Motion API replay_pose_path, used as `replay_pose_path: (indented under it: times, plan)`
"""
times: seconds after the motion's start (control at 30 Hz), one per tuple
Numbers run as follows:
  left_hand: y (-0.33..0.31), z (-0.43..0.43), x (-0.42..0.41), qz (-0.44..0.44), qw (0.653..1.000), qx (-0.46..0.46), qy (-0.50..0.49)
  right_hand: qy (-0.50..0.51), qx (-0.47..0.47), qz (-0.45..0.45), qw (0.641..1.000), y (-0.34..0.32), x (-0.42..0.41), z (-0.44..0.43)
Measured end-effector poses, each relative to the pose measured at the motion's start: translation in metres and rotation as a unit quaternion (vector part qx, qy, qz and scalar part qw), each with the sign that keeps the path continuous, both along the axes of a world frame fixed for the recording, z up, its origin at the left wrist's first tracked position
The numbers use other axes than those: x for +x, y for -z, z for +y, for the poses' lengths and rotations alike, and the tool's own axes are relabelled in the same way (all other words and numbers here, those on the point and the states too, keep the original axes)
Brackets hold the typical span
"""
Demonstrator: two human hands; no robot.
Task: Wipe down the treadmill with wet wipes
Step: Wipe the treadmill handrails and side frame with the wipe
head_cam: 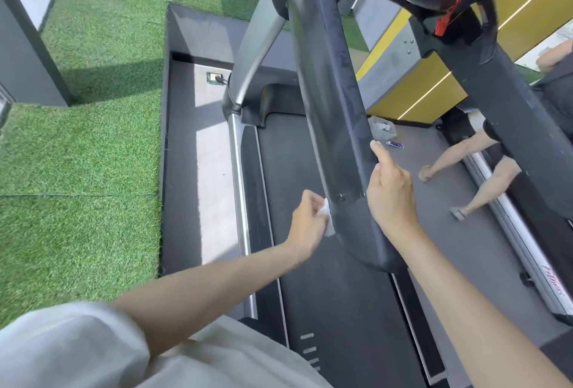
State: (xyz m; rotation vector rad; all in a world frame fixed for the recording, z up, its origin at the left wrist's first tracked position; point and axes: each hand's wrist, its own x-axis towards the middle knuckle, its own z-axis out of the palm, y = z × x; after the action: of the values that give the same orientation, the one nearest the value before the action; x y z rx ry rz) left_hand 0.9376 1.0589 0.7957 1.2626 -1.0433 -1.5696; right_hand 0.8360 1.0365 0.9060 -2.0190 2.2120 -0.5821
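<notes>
The treadmill's dark handrail (331, 108) runs from the console at the top down to its rounded end near the middle of the view. My left hand (307, 220) pinches a white wet wipe (419, 215) against the rail's left side near its lower end. On the rail's right side, my right hand (391, 192) holds the rail, with its forefinger stretched up along the edge. Streaks of wet show on the rail's surface. The treadmill belt (335, 310) lies below both hands.
Artificial grass (80, 155) covers the raised floor on the left. A grey strip with a floor socket (213, 77) runs beside the treadmill. A clear bag (382, 129) and a small blue packet (397, 145) lie on the floor at right, where another person's legs (459, 158) stand by a second treadmill.
</notes>
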Motion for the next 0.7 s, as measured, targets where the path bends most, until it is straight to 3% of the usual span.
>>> replay_pose_path:
  times: [0.1, 0.23, 0.3, 0.43, 0.5, 0.6, 0.63, 0.7]
  plan:
    - [0.011, 0.038, 0.009, -0.011, 0.996, -0.055, 0.064, -0.011, -0.008, 0.003, 1.0, 0.002, 0.0, 0.0]
    - [0.004, -0.03, 0.02, -0.035, 0.993, -0.028, -0.107, -0.013, -0.014, -0.004, 1.0, 0.004, -0.004, -0.002]
    - [0.002, -0.058, 0.012, -0.06, 0.988, -0.031, -0.138, -0.013, -0.014, -0.018, 1.0, 0.006, -0.005, -0.003]
    - [-0.005, -0.022, -0.028, -0.126, 0.972, -0.113, -0.16, -0.024, -0.028, -0.039, 0.999, 0.005, -0.007, -0.004]
    - [-0.005, 0.028, -0.033, -0.102, 0.964, -0.184, -0.164, -0.024, -0.029, -0.053, 0.998, 0.005, -0.009, -0.005]
    - [0.006, 0.077, -0.021, -0.057, 0.943, -0.322, -0.062, -0.02, -0.023, -0.068, 0.997, 0.009, -0.012, -0.006]
    - [0.013, 0.075, -0.016, -0.066, 0.937, -0.341, -0.051, -0.022, -0.021, -0.071, 0.997, 0.009, -0.013, -0.006]
    - [0.018, 0.044, -0.011, -0.083, 0.945, -0.291, -0.122, -0.024, -0.02, -0.075, 0.997, 0.009, -0.013, -0.005]
